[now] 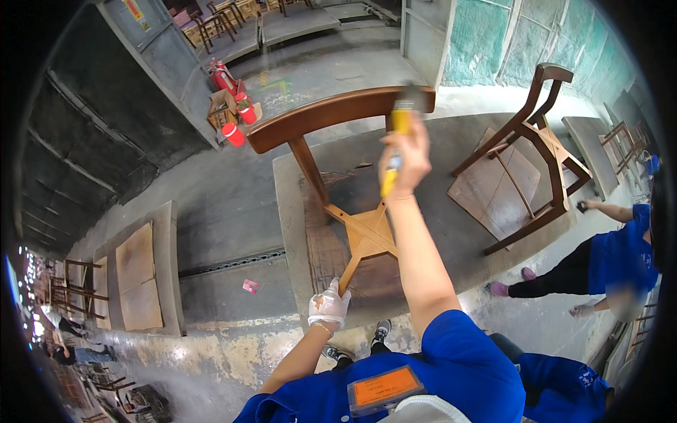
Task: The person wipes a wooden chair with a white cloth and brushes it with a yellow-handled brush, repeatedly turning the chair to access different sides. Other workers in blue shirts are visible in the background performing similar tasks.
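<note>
My right hand [409,158], bare, is closed round a yellow-handled brush [402,120]. Motion smears the brush's dark head, which is at the right end of the backrest of a brown wooden chair frame [331,115]. Pale wooden cross-braces [370,234] fill the seat area of this frame, which has no seat on it. In a white glove with bare skin showing through, my left hand [329,307] grips the near end of a brace. My right forearm hides part of the frame.
The chair stands on a grey platform [285,183] partly covered by brown cardboard. A second chair frame [539,141] stands to the right. Beyond it is a person in a blue shirt [620,243]. Red buckets [233,134] and a fire extinguisher [222,76] are at the far left.
</note>
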`<state>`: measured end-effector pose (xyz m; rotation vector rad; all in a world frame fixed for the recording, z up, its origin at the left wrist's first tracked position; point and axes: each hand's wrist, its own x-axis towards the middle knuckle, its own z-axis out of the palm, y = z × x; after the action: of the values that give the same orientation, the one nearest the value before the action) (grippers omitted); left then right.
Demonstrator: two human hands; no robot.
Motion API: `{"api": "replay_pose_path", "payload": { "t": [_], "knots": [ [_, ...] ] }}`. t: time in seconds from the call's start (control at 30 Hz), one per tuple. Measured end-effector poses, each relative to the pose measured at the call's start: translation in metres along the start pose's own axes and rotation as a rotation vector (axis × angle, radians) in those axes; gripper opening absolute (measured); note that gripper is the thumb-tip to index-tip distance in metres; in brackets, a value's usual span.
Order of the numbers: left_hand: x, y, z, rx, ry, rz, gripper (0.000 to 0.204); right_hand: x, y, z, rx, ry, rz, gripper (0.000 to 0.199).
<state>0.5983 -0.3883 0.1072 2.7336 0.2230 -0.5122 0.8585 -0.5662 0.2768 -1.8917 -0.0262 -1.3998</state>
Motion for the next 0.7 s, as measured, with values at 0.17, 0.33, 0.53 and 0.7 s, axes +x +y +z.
{"api": "replay_pose_path", "payload": {
  "t": [0.17,0.33,0.53,0.7],
  "knots": [
    [0.006,0.004,0.002,0.018,-0.018,0.003,0.062,-0.024,0.011,-0.009,0.202,-0.569,-0.398,0.01],
    [0.008,0.008,0.002,0.035,-0.032,-0.017,0.062,-0.014,0.115,-0.055,-0.167,-0.674,-0.603,0.005],
    [0.006,0.012,0.004,0.018,-0.022,-0.033,0.061,-0.027,0.135,-0.081,-0.187,-1.437,-0.403,0.012],
    [-0.002,0.015,0.005,0.026,-0.038,-0.039,0.061,-0.007,0.137,-0.068,-0.049,-0.589,-0.605,0.005]
  ]
}}
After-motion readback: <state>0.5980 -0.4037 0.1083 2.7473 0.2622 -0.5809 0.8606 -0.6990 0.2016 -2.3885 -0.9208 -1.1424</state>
